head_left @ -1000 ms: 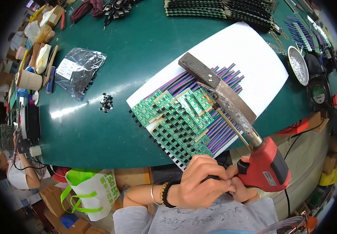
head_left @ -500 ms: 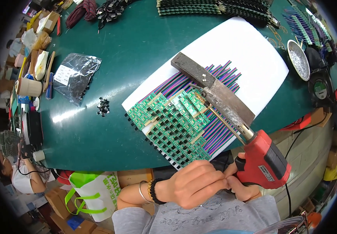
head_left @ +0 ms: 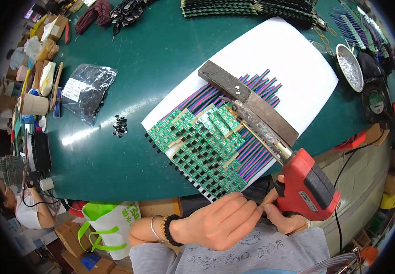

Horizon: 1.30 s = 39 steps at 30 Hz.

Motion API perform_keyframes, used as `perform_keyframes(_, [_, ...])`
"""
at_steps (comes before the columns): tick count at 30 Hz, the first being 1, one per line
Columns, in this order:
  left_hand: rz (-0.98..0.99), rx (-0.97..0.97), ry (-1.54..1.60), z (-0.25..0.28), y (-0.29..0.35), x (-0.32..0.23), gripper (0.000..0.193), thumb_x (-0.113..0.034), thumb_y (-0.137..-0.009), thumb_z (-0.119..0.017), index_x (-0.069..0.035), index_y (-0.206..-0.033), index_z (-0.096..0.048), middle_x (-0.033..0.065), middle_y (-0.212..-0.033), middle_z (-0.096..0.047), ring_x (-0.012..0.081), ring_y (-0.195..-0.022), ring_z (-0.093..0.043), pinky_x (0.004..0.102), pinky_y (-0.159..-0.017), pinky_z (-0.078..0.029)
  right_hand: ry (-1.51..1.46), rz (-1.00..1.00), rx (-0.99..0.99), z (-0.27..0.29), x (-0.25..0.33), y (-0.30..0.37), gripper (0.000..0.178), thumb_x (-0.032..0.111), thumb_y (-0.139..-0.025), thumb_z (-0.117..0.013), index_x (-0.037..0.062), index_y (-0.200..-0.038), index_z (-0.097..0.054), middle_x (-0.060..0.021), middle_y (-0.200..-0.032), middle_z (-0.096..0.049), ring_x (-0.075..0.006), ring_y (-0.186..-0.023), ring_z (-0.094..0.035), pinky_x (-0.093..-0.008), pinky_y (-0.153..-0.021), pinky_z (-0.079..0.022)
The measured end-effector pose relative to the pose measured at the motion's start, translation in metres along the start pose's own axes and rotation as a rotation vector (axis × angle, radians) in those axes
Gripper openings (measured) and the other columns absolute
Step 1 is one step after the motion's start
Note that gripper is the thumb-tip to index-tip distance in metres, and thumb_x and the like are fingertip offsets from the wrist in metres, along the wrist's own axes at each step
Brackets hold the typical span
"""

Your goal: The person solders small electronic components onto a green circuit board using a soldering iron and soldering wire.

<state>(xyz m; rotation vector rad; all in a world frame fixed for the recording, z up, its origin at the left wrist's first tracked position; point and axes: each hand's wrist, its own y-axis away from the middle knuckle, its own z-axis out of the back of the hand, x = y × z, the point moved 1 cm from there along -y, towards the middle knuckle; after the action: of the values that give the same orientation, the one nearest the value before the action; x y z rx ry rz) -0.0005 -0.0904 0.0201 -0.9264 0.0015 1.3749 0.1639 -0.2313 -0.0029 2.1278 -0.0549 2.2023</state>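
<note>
My right hand (head_left: 283, 220) is wrapped round the grip of a red soldering gun (head_left: 308, 185). The gun's metal barrel and thin feed tube point up and left over green circuit boards (head_left: 206, 150), tip close to two dark metal bars (head_left: 270, 116). My left hand (head_left: 222, 220) is closed in front of my chest, its fingertips near my right thumb. Whatever those fingers pinch is hidden. Black connectors stand in rows on the boards, and striped ribbon wires (head_left: 259, 157) run from them beneath the bars.
A white board (head_left: 293, 55) lies under the work on the green table (head_left: 129, 169). To the left are loose black connectors (head_left: 120, 125) and a plastic bag (head_left: 89, 91). An oval dish (head_left: 349, 68) sits at right. Another person (head_left: 28, 208) is at far left.
My left hand has shifted slightly left and down, opening a small gap from my right thumb. The soldering gun has tilted and moved a little up and left.
</note>
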Motion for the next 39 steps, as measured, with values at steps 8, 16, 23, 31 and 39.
perform_keyframes(8, [0.084,-0.050,0.076,0.001,0.004,0.001,0.031,-0.004,-0.066,-0.068,0.008,-0.095,-0.065,0.0148,-0.088,-0.063,0.0234,-0.069,-0.059,0.0335,-0.058,-0.050,0.471,0.131,-0.060,-0.007,-0.031,0.032,0.072,-0.008,-0.079,-0.056,0.0002,-0.144,-0.026,-0.0118,-0.077,-0.066,-0.0131,-0.061,-0.060,-0.0250,-0.055,-0.046])
perform_keyframes(16, [0.549,-0.245,-0.191,0.027,-0.011,0.063,0.021,0.007,-0.068,-0.074,-0.002,-0.084,-0.064,0.0056,-0.072,-0.060,0.0227,-0.062,-0.056,0.0334,-0.057,-0.044,-0.171,0.404,-0.199,0.005,-0.043,0.015,0.071,0.034,-0.096,-0.064,-0.0028,-0.147,-0.030,-0.0017,-0.056,-0.051,-0.0141,-0.047,-0.049,-0.0304,-0.052,-0.049])
perform_keyframes(23, [0.665,-0.267,-0.160,0.022,-0.009,0.065,0.019,0.005,-0.069,-0.075,-0.004,-0.082,-0.065,0.0037,-0.069,-0.057,0.0201,-0.062,-0.054,0.0324,-0.058,-0.041,-0.298,0.329,-0.230,0.008,-0.041,0.042,0.042,0.034,-0.087,-0.058,-0.0006,-0.106,-0.044,-0.0016,-0.058,-0.053,-0.0153,-0.050,-0.053,-0.0322,-0.053,-0.051])
perform_keyframes(31, [0.683,-0.285,-0.140,0.020,-0.009,0.065,0.018,0.004,-0.069,-0.075,-0.004,-0.081,-0.065,0.0025,-0.068,-0.057,0.0185,-0.061,-0.053,0.0318,-0.059,-0.038,-0.084,-0.141,-0.298,0.006,-0.027,0.063,0.063,0.064,-0.092,-0.052,0.0079,-0.064,-0.047,-0.0038,-0.051,-0.052,-0.0165,-0.045,-0.049,-0.0330,-0.049,-0.048])
perform_keyframes(39, [0.661,-0.295,-0.149,0.017,-0.006,0.065,0.019,0.005,-0.068,-0.074,-0.005,-0.082,-0.065,0.0021,-0.069,-0.056,0.0186,-0.062,-0.052,0.0325,-0.060,-0.036,-0.276,0.010,-0.274,0.007,-0.049,0.067,0.003,0.000,-0.069,-0.066,0.0009,-0.072,-0.064,-0.0026,-0.066,-0.063,-0.0097,-0.058,-0.060,-0.0227,-0.052,-0.045])
